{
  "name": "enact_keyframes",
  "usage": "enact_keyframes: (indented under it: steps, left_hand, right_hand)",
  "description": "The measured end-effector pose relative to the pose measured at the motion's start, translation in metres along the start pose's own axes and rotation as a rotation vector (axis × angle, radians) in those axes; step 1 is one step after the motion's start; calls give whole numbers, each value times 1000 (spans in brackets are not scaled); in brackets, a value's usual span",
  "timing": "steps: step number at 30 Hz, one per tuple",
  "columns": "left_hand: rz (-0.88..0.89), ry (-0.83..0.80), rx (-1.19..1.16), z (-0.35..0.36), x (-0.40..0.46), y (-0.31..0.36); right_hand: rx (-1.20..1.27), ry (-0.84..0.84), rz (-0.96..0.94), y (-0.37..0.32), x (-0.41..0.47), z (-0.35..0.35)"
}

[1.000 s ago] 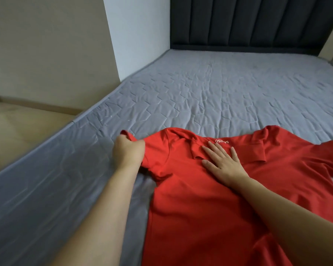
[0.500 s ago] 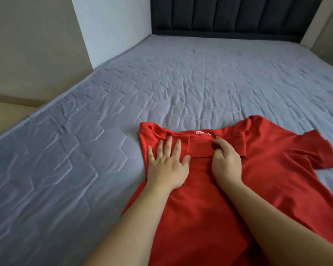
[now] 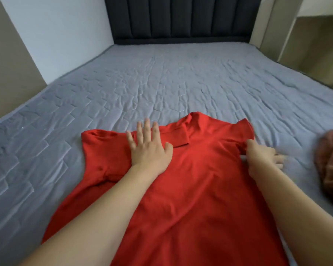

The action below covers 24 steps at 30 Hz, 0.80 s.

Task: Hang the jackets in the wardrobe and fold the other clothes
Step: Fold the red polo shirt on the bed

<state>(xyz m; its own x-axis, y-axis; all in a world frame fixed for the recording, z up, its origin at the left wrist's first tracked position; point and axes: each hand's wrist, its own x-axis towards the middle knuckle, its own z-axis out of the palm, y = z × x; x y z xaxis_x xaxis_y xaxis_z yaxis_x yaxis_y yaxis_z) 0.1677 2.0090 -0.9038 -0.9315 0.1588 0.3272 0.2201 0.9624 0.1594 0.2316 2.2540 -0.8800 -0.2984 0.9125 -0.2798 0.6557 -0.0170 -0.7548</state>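
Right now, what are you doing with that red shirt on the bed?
A person is flattening a red polo shirt on the grey quilted mattress so it can be folded. The left hand presses flat on it beside the collar. The right hand works at the shirt's right sleeve edge; its grip is too blurred to tell. A reddish-brown garment lies at the right edge.

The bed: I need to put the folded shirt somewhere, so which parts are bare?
Bare quilted mattress runs from the red shirt up to the dark headboard, and left of the shirt. It is crowded at the right edge, where a brownish garment lies beside the right hand.
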Motion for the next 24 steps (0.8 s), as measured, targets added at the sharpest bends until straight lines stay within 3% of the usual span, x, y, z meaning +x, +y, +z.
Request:
enact_keyframes:
  steps: [2, 5, 7, 9, 11, 14, 17, 21, 24]
  left_hand:
    - [128, -150, -85, 11, 11, 41]
    - [129, -381, 2, 38, 9, 71]
    - [121, -344, 55, 54, 6, 70]
    - [134, -276, -10, 60, 8, 63]
    - [77, -178, -377, 56, 13, 58]
    - [-241, 30, -1315, 43, 16, 47]
    - [-453, 157, -1632, 39, 21, 31]
    - [-382, 57, -1485, 33, 18, 35]
    - [-229, -107, -1058, 33, 17, 41]
  right_hand:
    - [-77, -114, -69, -3, 13, 3]
    - [16, -257, -188, -17, 26, 20]
    - [226, -299, -290, -25, 33, 25]
    - [380, -298, -506, -26, 33, 27]
    - [322, -303, -810, -21, 21, 32]
    - [40, -529, -1251, 5, -3, 48]
    - [-294, -525, -1443, 25, -10, 62]
    - [-450, -471, -1445, 22, -14, 60]
    - [-563, -470, -1405, 35, -26, 54]
